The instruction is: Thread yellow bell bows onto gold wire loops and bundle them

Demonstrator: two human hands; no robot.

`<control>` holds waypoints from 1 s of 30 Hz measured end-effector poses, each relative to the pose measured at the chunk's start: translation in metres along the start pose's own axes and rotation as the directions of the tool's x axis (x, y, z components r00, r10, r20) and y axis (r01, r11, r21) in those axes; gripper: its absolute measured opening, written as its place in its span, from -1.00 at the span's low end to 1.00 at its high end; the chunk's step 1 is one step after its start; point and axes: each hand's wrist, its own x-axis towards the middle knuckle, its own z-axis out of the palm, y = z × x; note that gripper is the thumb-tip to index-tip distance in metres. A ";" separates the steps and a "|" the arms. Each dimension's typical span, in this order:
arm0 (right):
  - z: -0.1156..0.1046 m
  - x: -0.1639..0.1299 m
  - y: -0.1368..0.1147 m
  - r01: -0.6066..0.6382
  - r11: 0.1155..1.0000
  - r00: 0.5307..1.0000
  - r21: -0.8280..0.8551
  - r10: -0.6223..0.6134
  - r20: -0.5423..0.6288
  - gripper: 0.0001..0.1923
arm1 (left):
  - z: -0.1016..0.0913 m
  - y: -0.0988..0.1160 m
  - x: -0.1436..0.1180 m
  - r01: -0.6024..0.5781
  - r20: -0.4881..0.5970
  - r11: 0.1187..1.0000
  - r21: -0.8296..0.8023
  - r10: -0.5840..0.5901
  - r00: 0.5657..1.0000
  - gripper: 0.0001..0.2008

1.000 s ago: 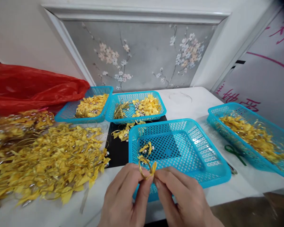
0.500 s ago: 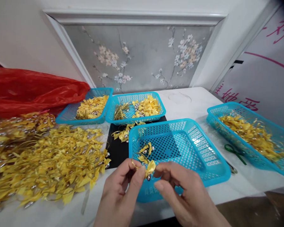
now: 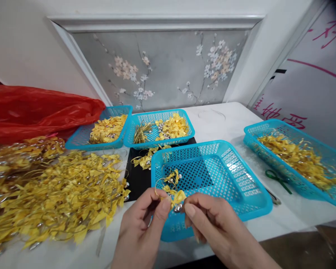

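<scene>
A white desk (image 3: 229,123) with a smooth, glossy top carries everything, and the stock lies in groups around the person. At the far left a crinkled red plastic bag (image 3: 39,112) slumps against the wall. In front of it sprawls a loose heap of yellow ribbon bows (image 3: 58,190) with thin gold cords and small silver beads. Four turquoise perforated plastic baskets hold more: one long basket at the right (image 3: 271,127) full of bows, two at the back (image 3: 128,129), and a nearly bare near basket (image 3: 240,164), probably set closest for easy dropping. A black mat (image 3: 137,179) lies under it. Green-handled scissors (image 3: 278,181) rest between the right-hand baskets. Both hands work just above the near basket's front rim: the left hand (image 3: 141,231) and the right hand (image 3: 215,231) each have fingers pinched on one small yellow bow with a silver bead (image 3: 177,200), its gold cord looping up between them.
</scene>
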 end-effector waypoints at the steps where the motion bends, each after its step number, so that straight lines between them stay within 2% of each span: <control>1: -0.002 0.000 0.001 0.011 1.000 1.000 -0.018 -0.011 -0.024 -0.66 | 0.000 0.001 0.000 0.016 0.007 1.000 -0.013 -0.016 1.000 -0.81; 4: -0.003 0.002 0.006 0.038 0.999 0.995 0.027 -0.035 -0.091 -0.73 | 0.003 0.004 0.001 0.046 0.025 0.998 -0.052 -0.045 0.999 -0.80; 6: -0.002 0.003 0.007 0.030 0.991 0.997 0.129 -0.020 -0.081 -0.68 | 0.006 0.006 0.000 0.017 0.013 0.999 -0.042 -0.017 1.000 -0.82; 8: -0.001 0.004 0.006 0.011 0.969 1.000 0.247 -0.004 -0.030 -0.67 | 0.007 0.007 -0.001 -0.081 0.001 0.997 0.022 0.081 0.997 -0.86; 11: -0.002 0.006 0.002 0.014 0.937 1.000 0.350 -0.019 0.010 -0.72 | 0.008 0.004 -0.003 -0.269 0.004 0.954 0.134 0.271 0.963 -0.93; 14: -0.003 0.006 -0.001 0.069 0.915 0.998 0.398 -0.064 -0.025 -0.78 | 0.005 -0.001 -0.004 -0.371 -0.003 0.905 0.209 0.380 0.925 -0.81; 16: -0.005 0.004 -0.002 0.122 0.911 0.992 0.394 -0.101 -0.074 -0.80 | 0.002 -0.004 -0.002 -0.446 0.034 0.859 0.249 0.453 0.891 -0.77; 20: -0.009 -0.001 0.001 0.260 0.931 0.958 0.257 -0.214 -0.191 -0.88 | -0.007 -0.004 0.002 -0.612 0.168 0.739 0.282 0.590 0.790 -0.70; 22: -0.011 -0.003 0.004 0.314 0.927 0.933 0.204 -0.262 -0.245 -0.80 | -0.012 -0.003 0.002 -0.654 0.209 0.700 0.288 0.621 0.756 -0.67; 24: -0.012 -0.005 0.007 0.322 0.930 0.924 0.178 -0.267 -0.273 -0.70 | -0.015 -0.003 0.001 -0.671 0.221 0.680 0.296 0.634 0.741 -0.64; 27: -0.014 -0.005 0.011 0.295 0.944 0.932 0.148 -0.250 -0.264 -0.68 | -0.016 -0.003 0.000 -0.701 0.206 0.645 0.305 0.674 0.709 -0.62; 30: -0.015 -0.003 0.012 0.325 0.939 0.928 0.116 -0.293 -0.230 -0.63 | -0.014 -0.002 0.003 -0.787 0.176 0.552 0.275 0.776 0.606 -0.67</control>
